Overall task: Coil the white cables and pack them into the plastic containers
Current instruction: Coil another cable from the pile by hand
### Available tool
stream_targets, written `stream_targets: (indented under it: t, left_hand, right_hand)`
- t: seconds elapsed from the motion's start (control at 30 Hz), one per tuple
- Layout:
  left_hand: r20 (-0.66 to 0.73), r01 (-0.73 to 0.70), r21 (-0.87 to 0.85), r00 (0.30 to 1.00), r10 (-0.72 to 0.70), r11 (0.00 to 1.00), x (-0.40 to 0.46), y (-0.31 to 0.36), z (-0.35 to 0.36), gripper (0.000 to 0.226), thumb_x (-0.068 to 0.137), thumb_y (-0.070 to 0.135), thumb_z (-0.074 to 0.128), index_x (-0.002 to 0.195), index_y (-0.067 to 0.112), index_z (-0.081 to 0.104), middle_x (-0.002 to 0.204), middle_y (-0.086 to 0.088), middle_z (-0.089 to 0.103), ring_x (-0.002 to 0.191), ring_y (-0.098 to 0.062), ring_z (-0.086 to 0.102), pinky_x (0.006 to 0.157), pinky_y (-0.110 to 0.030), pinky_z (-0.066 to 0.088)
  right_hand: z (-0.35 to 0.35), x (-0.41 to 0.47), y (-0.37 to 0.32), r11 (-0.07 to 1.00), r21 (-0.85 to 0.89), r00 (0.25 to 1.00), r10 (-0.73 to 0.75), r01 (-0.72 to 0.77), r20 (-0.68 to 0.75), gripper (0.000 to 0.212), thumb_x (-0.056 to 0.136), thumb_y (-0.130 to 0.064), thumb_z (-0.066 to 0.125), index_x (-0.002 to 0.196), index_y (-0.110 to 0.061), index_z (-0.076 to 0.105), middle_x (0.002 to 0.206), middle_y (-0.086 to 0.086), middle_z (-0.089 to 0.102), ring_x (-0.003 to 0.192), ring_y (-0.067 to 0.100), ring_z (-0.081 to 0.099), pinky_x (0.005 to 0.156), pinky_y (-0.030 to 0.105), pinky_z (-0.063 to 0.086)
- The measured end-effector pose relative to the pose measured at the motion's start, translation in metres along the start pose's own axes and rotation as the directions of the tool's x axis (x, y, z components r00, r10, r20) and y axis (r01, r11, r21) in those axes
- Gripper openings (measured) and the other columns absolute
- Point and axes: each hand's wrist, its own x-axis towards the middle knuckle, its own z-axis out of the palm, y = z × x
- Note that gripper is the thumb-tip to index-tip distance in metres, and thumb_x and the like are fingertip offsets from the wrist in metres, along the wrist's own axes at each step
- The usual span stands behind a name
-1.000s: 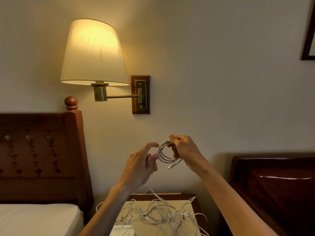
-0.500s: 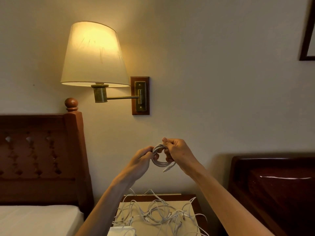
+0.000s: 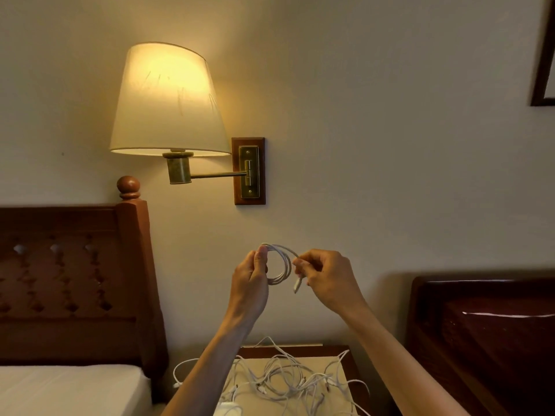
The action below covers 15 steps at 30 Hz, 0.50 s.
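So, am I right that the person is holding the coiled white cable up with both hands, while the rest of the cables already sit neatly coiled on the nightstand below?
Not quite. The head view shows the left hand and right hand holding the coiled white cable up, but the other cables lie in a loose tangle on the nightstand, not neatly coiled.

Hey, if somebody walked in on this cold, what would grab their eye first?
Probably the lit wall lamp, glowing on the wall above the wooden headboard at left. Next, in the middle, the left hand and right hand, raised in front of the wall, each pinching one small coiled white cable. Below them, a loose tangle of white cables sprawls over the nightstand.
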Motion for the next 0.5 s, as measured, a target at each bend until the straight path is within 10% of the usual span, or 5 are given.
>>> stream_targets:
  t: [0.1, 0.33, 0.5]
  left_hand:
    - [-0.017, 0.0, 0.009, 1.0, 0.0, 1.0, -0.001, -0.001, 0.004, 0.039, 0.102, 0.037, 0.034, 0.097, 0.012, 0.063, 0.073, 0.004, 0.047, 0.069, -0.009, 0.042, 0.062, -0.024, 0.036]
    - [-0.046, 0.018, -0.04, 0.999, -0.02, 0.999, -0.005, 0.002, 0.012, 0.035, 0.102, 0.037, 0.035, 0.088, 0.017, 0.061, 0.071, 0.003, 0.047, 0.066, -0.011, 0.041, 0.06, -0.027, 0.034]
    - [-0.039, 0.058, -0.105, 0.997, -0.063, 0.993, -0.008, 0.008, 0.009, 0.037, 0.103, 0.037, 0.035, 0.079, 0.017, 0.055, 0.074, -0.003, 0.042, 0.07, -0.013, 0.038, 0.064, -0.027, 0.034]
  right_hand:
    - [-0.008, -0.005, 0.0, 0.998, -0.002, 0.998, 0.066, -0.066, -0.018, 0.013, 0.09, -0.024, 0.067, 0.093, -0.014, 0.075, 0.079, -0.003, 0.072, 0.072, 0.007, 0.066, 0.066, 0.013, 0.053]
    - [-0.011, -0.01, -0.024, 0.74, 0.629, 0.964, 0.257, -0.239, 0.064, 0.014, 0.087, -0.007, 0.064, 0.096, -0.002, 0.073, 0.084, 0.011, 0.074, 0.077, 0.022, 0.074, 0.071, 0.025, 0.06]
    - [0.007, -0.018, -0.016, 0.914, 0.404, 0.987, 0.099, -0.041, -0.123, 0.013, 0.082, -0.006, 0.073, 0.093, -0.004, 0.077, 0.084, 0.004, 0.075, 0.076, 0.013, 0.073, 0.073, 0.023, 0.059]
